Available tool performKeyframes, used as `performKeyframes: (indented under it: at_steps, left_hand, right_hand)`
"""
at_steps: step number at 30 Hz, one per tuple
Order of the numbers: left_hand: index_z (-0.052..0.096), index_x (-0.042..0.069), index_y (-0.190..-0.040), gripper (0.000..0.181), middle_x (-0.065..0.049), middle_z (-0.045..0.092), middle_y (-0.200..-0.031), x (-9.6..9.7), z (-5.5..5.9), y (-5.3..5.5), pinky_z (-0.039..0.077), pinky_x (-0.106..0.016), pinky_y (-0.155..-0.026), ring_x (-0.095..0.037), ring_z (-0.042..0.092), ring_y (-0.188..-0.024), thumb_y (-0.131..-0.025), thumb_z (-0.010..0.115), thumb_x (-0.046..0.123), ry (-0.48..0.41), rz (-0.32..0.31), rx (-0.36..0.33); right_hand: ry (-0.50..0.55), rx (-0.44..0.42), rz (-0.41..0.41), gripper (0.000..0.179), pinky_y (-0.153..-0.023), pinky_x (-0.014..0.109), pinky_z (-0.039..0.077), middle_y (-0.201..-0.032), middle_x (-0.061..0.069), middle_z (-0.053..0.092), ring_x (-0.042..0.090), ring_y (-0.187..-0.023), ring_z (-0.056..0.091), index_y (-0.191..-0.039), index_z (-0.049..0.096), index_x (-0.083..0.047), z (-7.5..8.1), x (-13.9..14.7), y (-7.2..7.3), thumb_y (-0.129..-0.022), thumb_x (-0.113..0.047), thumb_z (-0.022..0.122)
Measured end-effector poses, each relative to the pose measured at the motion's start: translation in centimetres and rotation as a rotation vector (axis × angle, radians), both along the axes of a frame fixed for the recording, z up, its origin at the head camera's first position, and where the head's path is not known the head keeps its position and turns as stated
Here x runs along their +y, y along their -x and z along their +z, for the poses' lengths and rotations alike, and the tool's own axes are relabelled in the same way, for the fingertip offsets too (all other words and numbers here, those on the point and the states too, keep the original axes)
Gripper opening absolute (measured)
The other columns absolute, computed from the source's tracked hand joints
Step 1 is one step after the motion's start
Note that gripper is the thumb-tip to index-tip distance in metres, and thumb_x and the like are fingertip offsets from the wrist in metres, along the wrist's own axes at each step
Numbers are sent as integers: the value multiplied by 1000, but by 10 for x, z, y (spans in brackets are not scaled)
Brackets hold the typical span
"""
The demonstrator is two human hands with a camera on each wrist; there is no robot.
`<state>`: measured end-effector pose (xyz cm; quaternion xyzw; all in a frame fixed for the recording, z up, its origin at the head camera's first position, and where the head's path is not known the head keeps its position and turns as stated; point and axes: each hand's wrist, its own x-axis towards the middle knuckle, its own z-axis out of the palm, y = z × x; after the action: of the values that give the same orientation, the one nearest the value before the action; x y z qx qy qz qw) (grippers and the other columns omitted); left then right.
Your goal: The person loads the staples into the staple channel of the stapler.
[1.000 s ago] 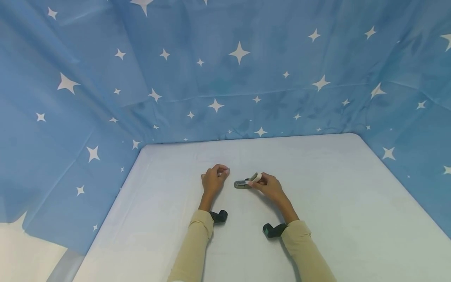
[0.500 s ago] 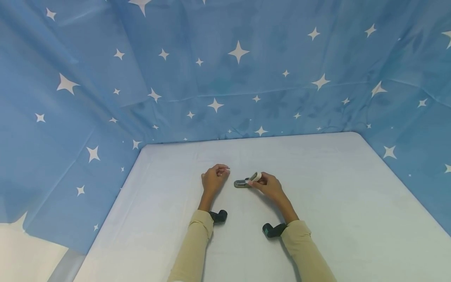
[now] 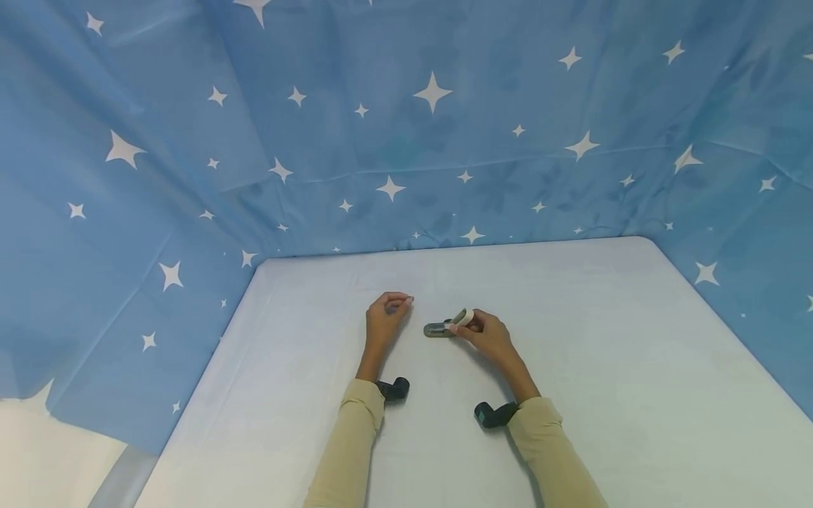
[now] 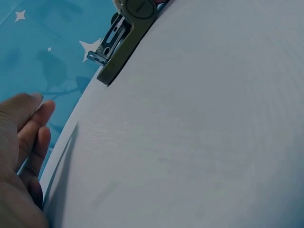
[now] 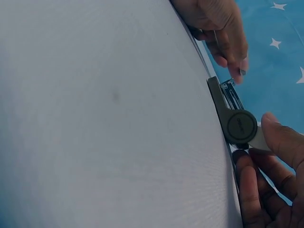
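A grey-green stapler (image 3: 438, 329) lies on the white table, its pale top arm swung up and its metal magazine (image 5: 231, 95) exposed. My right hand (image 3: 492, 337) grips the raised end, with the thumb on the pale arm in the right wrist view. To the left of the stapler, my left hand (image 3: 384, 321) is held up, thumb and forefinger pinched around a tiny greyish piece (image 5: 243, 72). It is too small to identify for certain and mostly hidden by the fingertips. A short gap separates the left fingertips from the stapler's front end.
The white table (image 3: 610, 339) has a far edge beyond both hands. Behind and at the sides hangs a blue curtain (image 3: 356, 148) with white stars. A dark camera sits on each wrist, below the sleeves' cuffs.
My left hand has risen slightly away from me, and its fingers have shifted around the tiny piece. The right hand and the stapler have stayed in place.
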<state>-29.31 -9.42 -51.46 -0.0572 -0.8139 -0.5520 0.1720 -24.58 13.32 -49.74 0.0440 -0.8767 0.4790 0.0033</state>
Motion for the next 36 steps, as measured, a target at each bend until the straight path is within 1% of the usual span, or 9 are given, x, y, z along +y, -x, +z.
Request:
performKeyframes:
  at_steps: [5, 10, 12, 13, 16, 20, 23, 31, 36]
  left_hand:
    - [61, 8, -90, 15, 0, 69, -92, -4, 0, -1, 45, -28, -76, -13, 63, -84, -82, 67, 20, -167, -82, 31]
    - [59, -1, -89, 13, -10, 69, -90, -6, 1, -2, 47, -27, -70, -19, 62, -82, -82, 65, 7, -232, -129, 62]
    - [59, -5, -90, 13, -15, 68, -89, -6, 7, -6, 48, -29, -70, -23, 62, -82, -81, 64, 4, -247, -147, 63]
    - [59, -6, -90, 14, -17, 68, -88, -6, 11, -8, 48, -31, -70, -24, 62, -82, -81, 65, 3, -248, -150, 60]
    - [62, 0, -90, 16, -14, 68, -85, -6, 11, -8, 48, -31, -68, -22, 61, -80, -80, 68, 11, -223, -124, 32]
    - [66, 13, -91, 18, -2, 67, -82, -6, -1, -1, 48, -26, -63, -15, 60, -77, -79, 70, 27, -172, -85, -6]
    - [68, 15, -92, 20, 0, 67, -82, -5, -1, -2, 48, -25, -63, -13, 60, -78, -79, 69, 30, -140, -79, -16]
    - [70, 12, -92, 13, -2, 65, -80, -5, 3, -4, 44, -25, -63, -14, 58, -76, -79, 69, 14, -101, -92, 19]
    - [69, 10, -93, 14, -3, 64, -82, -5, 5, -5, 44, -28, -68, -15, 57, -77, -80, 68, 14, -75, -107, 5]
  right_hand:
    - [0, 6, -1, 35, -69, 30, 43, -87, 3, 64, 17, -79, 57, -95, 63, -12, 1, 0, -1, -77, -42, 67]
    - [-20, 16, 0, 38, -70, 33, 45, -88, 5, 64, 18, -81, 57, -96, 63, -10, 1, 0, -2, -78, -44, 66]
    - [-30, 18, -3, 39, -72, 35, 45, -89, 5, 64, 18, -82, 57, -95, 62, -10, 1, 0, -2, -78, -45, 66]
    - [-37, 22, -1, 40, -72, 35, 45, -89, 5, 64, 18, -82, 57, -95, 62, -10, 0, 0, -1, -78, -45, 66]
    - [-30, 22, -2, 39, -71, 34, 45, -88, 5, 64, 18, -81, 57, -94, 63, -10, 1, 0, -1, -77, -45, 66]
    - [-33, 30, 1, 37, -70, 33, 45, -88, 5, 64, 18, -80, 57, -94, 63, -10, 0, 0, -1, -78, -43, 66]
    - [-32, 25, -4, 36, -72, 35, 45, -89, 6, 64, 19, -81, 57, -95, 63, -10, 0, -1, -2, -78, -42, 67]
    - [-63, 31, 1, 36, -64, 29, 41, -81, 4, 62, 17, -73, 53, -92, 61, -11, -1, 0, 1, -78, -44, 66]
    - [-40, 32, -1, 35, -62, 29, 40, -78, 3, 60, 17, -71, 51, -91, 61, -11, -1, 0, 1, -77, -43, 67]
